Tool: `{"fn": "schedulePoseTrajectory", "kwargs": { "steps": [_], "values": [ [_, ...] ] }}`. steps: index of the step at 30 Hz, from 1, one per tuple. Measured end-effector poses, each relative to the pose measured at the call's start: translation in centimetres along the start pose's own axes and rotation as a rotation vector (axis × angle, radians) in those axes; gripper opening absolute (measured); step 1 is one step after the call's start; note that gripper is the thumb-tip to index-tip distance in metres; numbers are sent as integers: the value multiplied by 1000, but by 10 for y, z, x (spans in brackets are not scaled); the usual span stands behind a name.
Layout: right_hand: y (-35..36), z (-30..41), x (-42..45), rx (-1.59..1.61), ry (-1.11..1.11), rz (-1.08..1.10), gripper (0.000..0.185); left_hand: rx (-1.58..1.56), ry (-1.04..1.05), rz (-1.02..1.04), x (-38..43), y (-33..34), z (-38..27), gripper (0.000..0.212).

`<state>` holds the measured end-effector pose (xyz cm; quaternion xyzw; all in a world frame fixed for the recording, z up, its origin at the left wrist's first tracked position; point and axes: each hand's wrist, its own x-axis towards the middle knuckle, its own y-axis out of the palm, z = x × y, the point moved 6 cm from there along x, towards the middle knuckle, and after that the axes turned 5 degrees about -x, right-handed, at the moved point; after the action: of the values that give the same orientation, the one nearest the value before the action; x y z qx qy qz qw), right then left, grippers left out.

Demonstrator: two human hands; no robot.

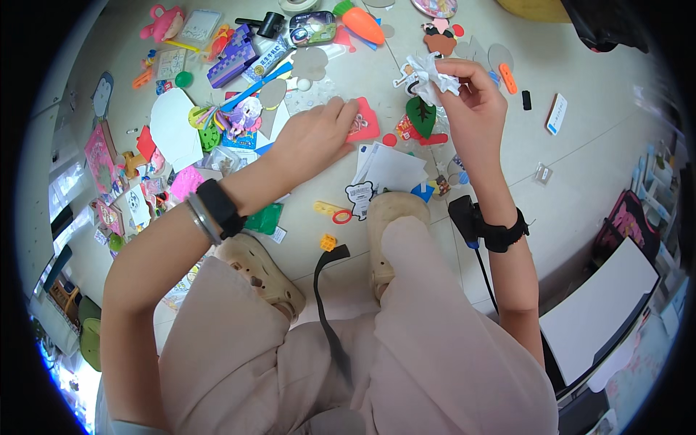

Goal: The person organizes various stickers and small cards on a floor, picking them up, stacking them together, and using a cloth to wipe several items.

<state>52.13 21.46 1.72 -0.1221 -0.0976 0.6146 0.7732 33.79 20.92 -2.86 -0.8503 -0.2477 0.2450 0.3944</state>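
My left hand (318, 128) is at a small red packet (365, 120) with a printed figure; its fingers overlap the packet's left edge. Whether the packet is lifted off the floor is hard to tell. Between the thumb and fingers of my right hand (478, 92) is a crumpled white tissue (435, 76). A cartoon cutout (405, 77) shows at the tissue's left side, partly covered. Just below the tissue lies a green leaf-shaped piece (421, 117), over a red and yellow wrapper (405, 129). White paper cards (394, 166) lie on the tiles in front of my right shoe (399, 209).
Toys and stationery crowd the floor to the left, including a purple pixel-patterned piece (231, 60), a carrot-shaped item (361, 23) and a white paper sheet (174, 128). An orange cutter-like item (508, 79) lies right of my right hand. A black strap (323, 310) hangs between my legs.
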Motion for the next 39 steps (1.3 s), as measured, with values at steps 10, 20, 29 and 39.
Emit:
{"fn": "schedulePoseTrajectory", "kwargs": {
  "steps": [10,20,29,39],
  "values": [
    [1,-8,-4,45,10,29,24,357,7,-92,15,11,-2,25],
    [4,-8,-8,29,-2,47,25,463,155,-84,15,12,-11,10],
    [5,-8,-7,47,26,28,25,180,-2,-152,11,-24,18,15],
    [24,13,-13,-37,-46,136,25,-655,-437,-83,7,-37,35,18]
  ]
}}
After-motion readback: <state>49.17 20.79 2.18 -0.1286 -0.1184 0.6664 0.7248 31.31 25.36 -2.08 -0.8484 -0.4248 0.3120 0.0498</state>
